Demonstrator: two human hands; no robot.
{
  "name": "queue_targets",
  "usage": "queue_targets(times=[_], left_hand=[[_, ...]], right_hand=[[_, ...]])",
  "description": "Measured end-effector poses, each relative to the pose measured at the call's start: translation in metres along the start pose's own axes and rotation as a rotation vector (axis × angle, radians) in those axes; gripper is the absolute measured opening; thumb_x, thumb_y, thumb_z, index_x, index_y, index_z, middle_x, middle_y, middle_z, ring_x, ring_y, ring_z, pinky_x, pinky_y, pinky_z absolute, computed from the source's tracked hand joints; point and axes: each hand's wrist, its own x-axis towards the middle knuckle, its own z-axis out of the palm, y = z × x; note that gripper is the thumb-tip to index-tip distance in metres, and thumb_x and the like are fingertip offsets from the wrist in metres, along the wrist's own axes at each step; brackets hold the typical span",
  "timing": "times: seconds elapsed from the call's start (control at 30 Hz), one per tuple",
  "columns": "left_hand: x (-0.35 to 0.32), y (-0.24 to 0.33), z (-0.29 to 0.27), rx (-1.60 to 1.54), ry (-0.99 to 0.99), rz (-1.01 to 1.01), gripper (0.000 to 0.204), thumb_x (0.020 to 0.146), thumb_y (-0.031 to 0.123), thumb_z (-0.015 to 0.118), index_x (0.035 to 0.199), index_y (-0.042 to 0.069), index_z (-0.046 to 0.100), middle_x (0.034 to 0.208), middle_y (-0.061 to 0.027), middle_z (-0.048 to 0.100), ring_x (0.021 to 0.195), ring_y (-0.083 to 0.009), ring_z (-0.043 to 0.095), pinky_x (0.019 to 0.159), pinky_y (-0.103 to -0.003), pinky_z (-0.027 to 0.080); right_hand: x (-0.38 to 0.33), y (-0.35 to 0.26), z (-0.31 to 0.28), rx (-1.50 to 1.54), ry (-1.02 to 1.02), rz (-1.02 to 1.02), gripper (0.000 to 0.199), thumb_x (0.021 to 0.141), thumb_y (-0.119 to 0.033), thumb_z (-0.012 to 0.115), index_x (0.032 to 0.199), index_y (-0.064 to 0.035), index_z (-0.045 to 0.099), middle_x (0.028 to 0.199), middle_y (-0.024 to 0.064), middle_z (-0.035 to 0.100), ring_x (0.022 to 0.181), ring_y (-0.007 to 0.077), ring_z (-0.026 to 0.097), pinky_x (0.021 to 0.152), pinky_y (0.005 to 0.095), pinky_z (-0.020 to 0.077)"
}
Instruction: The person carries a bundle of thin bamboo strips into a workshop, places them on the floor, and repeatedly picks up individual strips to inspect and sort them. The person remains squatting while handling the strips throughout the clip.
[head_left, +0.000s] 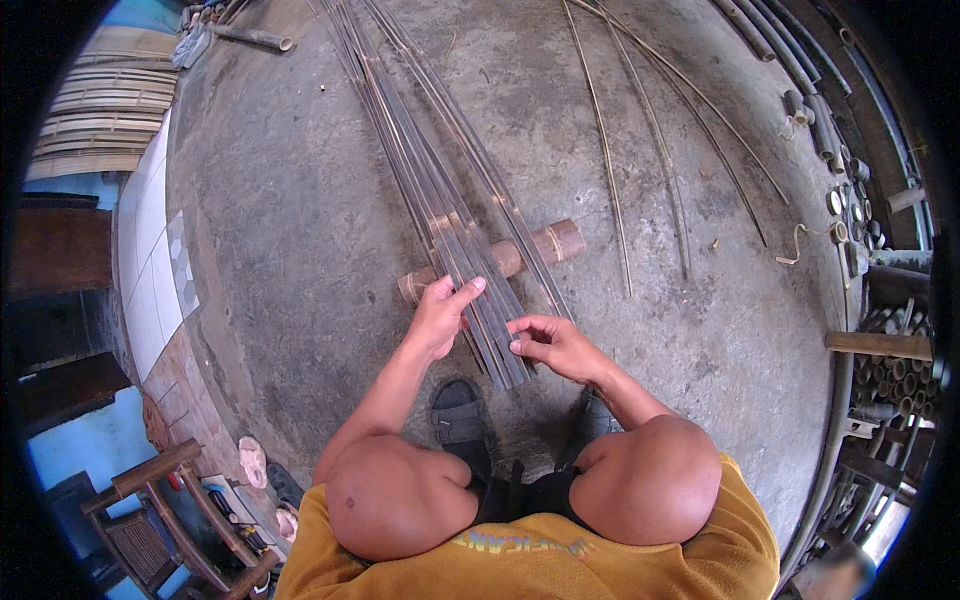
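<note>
Dark brown strips (450,225), long and thin, run from the far edge of the floor (300,250) down to the person crouching at its near edge, and both hands are on them close to their near ends. From where I stand, the left hand (438,318) has its thumb laid across the top of the bundle while the fingers curl at its left side and go out of sight underneath. That grip is narrow, with the strips between thumb and fingers. The right hand (558,347) comes to the bundle's right side, a little nearer the person. Its grip is narrow too, thumb and forefinger almost together, pinching the strips at that edge; I cannot tell how many it has.

Under the bundle, just beyond the hands, a log (507,258) lies crosswise on the floor. A second, slimmer group of strips (500,195) passes over the log to the right of the main bundle, well clear of the left hand and near the right. Farther toward the floor's right edge, several thin rods (604,150) lie apart from one another. Poles (765,35) line the far right corner. White tiles (150,250) border the floor's left edge, with pink shoes (252,461) beside the near left corner.
</note>
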Motion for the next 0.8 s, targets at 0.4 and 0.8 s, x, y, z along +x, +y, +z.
queue_targets(times=[0.4, 0.8], left_hand=[[0.0, -0.005, -0.006, -0.063, 0.001, 0.021, 0.019, 0.096, 0.022, 0.069, 0.107, 0.008, 0.064, 0.092, -0.0021, 0.065, 0.081, -0.0139, 0.065, 0.068, -0.032, 0.056], [0.002, -0.01, -0.004, -0.042, 0.022, -0.005, 0.018, 0.098, 0.023, 0.066, 0.107, 0.007, 0.065, 0.096, -0.0041, 0.068, 0.08, -0.015, 0.066, 0.07, -0.033, 0.057]], right_hand=[[-0.006, -0.017, 0.005, 0.279, -0.022, 0.134, 0.023, 0.101, -0.01, 0.058, 0.123, -0.0061, 0.053, 0.099, 0.0056, 0.071, 0.079, 0.0085, 0.064, 0.063, 0.0209, 0.0466], [-0.007, -0.015, 0.002, 0.084, -0.031, -0.001, 0.02, 0.1, -0.016, 0.062, 0.118, -0.0081, 0.058, 0.092, -0.0015, 0.065, 0.08, 0.0088, 0.059, 0.07, 0.0279, 0.0507]])
